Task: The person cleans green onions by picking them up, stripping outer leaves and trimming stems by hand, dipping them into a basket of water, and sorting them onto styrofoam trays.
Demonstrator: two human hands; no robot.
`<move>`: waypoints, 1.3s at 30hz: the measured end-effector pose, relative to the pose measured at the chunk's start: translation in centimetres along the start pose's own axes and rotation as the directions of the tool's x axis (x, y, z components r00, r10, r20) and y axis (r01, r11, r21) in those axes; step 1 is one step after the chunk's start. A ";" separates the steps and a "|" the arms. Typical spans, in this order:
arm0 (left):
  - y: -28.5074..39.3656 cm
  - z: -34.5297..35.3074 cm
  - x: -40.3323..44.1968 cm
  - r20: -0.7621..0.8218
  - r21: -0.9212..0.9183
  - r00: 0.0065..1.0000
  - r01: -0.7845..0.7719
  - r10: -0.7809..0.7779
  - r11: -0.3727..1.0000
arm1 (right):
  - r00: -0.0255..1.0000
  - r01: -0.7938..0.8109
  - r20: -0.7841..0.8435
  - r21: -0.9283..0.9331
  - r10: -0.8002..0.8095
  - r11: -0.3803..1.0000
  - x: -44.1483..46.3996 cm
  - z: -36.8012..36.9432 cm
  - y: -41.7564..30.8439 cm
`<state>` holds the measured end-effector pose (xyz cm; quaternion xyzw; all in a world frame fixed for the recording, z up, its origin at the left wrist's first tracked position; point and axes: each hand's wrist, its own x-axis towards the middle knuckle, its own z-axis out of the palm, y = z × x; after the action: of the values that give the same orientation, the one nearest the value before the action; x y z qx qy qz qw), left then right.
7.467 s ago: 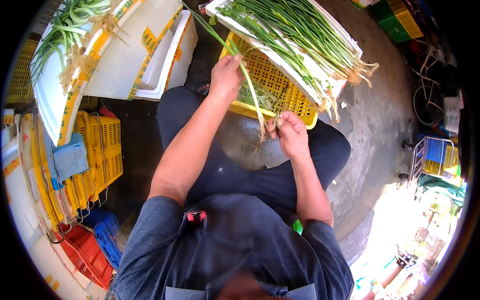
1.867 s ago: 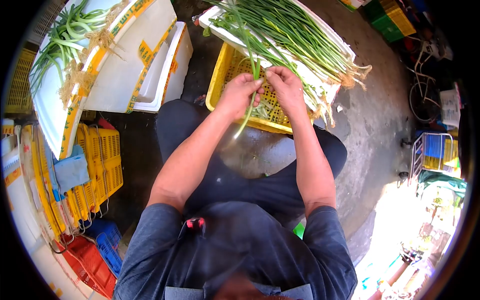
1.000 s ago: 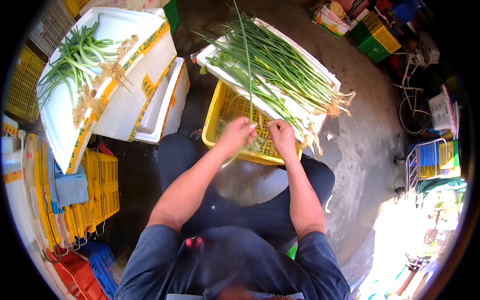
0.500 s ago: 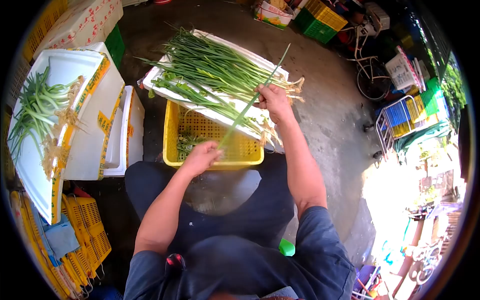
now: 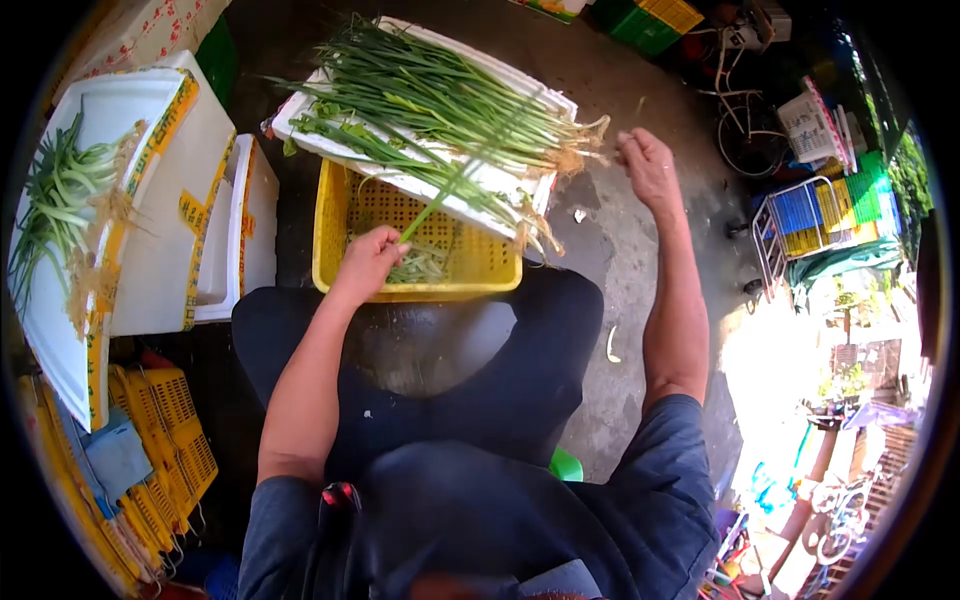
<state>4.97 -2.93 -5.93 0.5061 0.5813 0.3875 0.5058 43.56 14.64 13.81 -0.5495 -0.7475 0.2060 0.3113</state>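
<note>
My left hand [image 5: 368, 263] is closed on the lower end of a green onion stalk [image 5: 432, 207], at the left front part of the yellow basket [image 5: 420, 291]. The stalk slants up to the right, its far part blurred. My right hand [image 5: 650, 168] is off to the right over the floor, fingers curled; what it holds, if anything, is too small to name. Many green onions [image 5: 440, 100] with roots lie on a white foam lid [image 5: 390, 172] across the basket's back. Pale green trimmings [image 5: 420, 265] lie inside the basket.
At the left stand white foam boxes [image 5: 170, 215], with more onions [image 5: 70, 190] on top. Yellow crates [image 5: 165, 420] are below them. A metal cart [image 5: 800, 225] and a bicycle [image 5: 750, 135] stand at the right. A peel scrap [image 5: 612, 345] lies on the floor.
My right hand has let go of the stalk's upper part and swung out to the right. My left hand still grips the stalk. The view has turned, shifting the scene left since a second ago.
</note>
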 end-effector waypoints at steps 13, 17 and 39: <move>1.9 -2.6 0.4 -0.138 -0.910 0.970 -0.045 -0.200 0.411 | 0.911 0.062 0.411 -0.170 0.014 0.984 -12.5 18.6 -5.9; 1.8 -2.3 0.8 -0.151 -0.918 0.970 -0.067 -0.189 0.390 | 0.864 -0.043 0.497 0.218 -0.073 0.975 -13.6 23.1 -9.4; 1.8 -1.5 0.3 0.001 -0.867 0.989 0.075 -0.149 0.492 | 0.845 -0.463 0.523 0.613 0.110 0.640 -16.4 29.2 -8.1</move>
<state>3.84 -2.19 -3.96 0.1319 0.3596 0.6108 0.6930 21.09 -2.44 -5.93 -0.4355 -0.5554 0.6480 0.2862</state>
